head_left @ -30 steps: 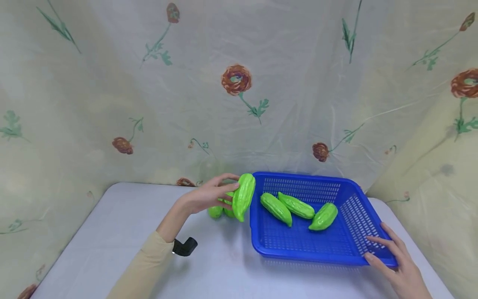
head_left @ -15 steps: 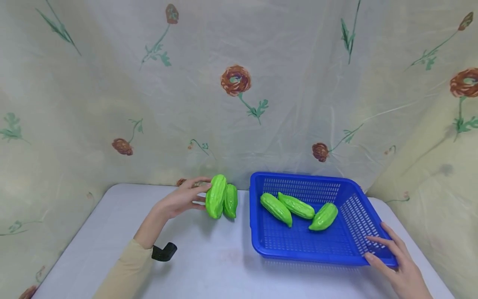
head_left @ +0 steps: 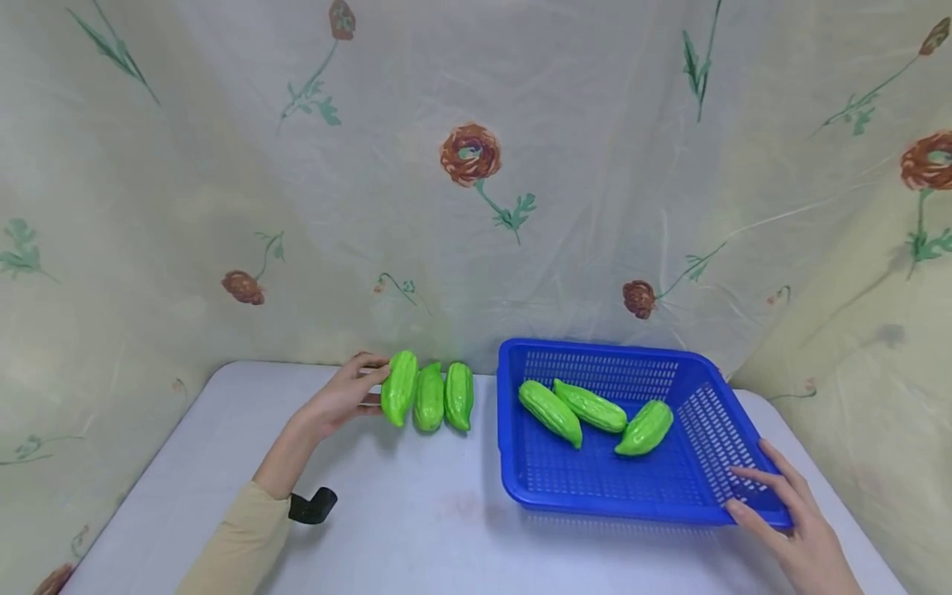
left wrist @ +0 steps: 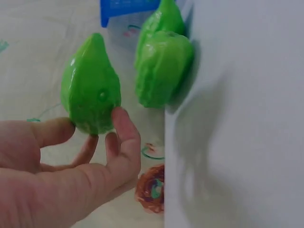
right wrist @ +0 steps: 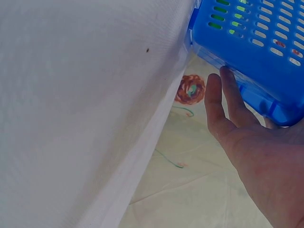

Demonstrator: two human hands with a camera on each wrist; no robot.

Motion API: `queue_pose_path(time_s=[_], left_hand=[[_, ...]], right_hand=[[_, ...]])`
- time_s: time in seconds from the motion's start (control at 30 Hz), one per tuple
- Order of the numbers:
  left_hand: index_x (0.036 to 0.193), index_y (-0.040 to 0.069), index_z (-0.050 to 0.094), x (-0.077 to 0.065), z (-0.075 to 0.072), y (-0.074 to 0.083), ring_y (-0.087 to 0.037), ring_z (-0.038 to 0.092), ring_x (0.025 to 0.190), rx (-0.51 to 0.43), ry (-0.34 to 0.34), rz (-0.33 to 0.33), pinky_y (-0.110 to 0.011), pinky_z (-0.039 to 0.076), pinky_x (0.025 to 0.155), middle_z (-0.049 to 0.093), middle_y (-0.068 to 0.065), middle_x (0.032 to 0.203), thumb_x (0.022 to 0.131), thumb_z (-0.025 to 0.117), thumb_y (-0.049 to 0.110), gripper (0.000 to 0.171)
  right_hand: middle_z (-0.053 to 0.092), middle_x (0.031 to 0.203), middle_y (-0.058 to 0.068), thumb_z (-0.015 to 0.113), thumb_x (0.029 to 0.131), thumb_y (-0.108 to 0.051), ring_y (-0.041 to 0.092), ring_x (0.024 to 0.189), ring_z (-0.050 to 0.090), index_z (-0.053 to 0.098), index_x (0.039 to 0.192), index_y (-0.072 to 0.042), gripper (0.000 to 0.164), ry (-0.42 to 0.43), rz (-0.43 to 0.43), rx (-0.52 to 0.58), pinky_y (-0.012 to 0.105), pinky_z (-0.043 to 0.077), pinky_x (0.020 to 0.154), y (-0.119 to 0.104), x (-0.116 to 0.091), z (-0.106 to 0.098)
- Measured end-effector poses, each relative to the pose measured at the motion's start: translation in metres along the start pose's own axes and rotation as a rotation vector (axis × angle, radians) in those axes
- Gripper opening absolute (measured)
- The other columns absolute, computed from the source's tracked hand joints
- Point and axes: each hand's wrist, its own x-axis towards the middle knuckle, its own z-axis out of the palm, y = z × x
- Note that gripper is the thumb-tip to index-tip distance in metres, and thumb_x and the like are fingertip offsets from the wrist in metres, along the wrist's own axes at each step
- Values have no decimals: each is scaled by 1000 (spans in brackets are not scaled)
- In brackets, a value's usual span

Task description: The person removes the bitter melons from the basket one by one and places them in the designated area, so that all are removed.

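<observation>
My left hand [head_left: 338,405] pinches a bright green, ridged bitter melon [head_left: 399,388] between thumb and fingers. In the left wrist view, that bitter melon [left wrist: 92,88] stands apart from the white table. Just to its right, two more bitter melons, a middle one [head_left: 428,398] and a right one [head_left: 459,397], lie side by side on the table. At the front right corner of a blue plastic basket [head_left: 595,506], my right hand [head_left: 803,525] holds the rim, with fingers over the side and thumb in front. Inside lie three bitter melons [head_left: 550,413].
A white table [head_left: 416,537] carries everything, with a gap of table between the loose bitter melons and the basket. A flower-printed curtain [head_left: 357,207] hangs along the back and sides. A black strap piece [head_left: 312,506] sticks out from the left wrist.
My left hand has carried its bitter melon leftward, away from the basket and past the two on the table, which now show fully. My right hand stays at the basket corner.
</observation>
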Motion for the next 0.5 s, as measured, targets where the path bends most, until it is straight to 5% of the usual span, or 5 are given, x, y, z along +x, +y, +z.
queue_pose_path(time_s=[0.23,0.37,0.5], left_hand=[[161,-4,32,11,1,-14,-22,72,100,8,65,-31,-32,61,87,36,-25,161,117,43,22,52],[161,-6,32,15,3,-19,-12,68,86,11,97,-31,-30,59,79,47,-25,150,117,44,21,53],[160,-5,36,18,6,-22,-12,66,89,75,136,-32,-29,59,76,59,-28,138,117,46,20,51]], right_hand=[[2,182,-18,65,109,-25,15,170,-5,56,150,-8,46,40,-62,2,85,3,124,4,-1,2],[0,183,-13,64,109,-27,28,171,-5,55,152,-8,47,27,-43,-2,89,6,120,3,-1,2],[0,184,-13,64,109,-27,31,171,-4,55,152,-8,47,26,-40,-4,88,7,120,2,-1,1]])
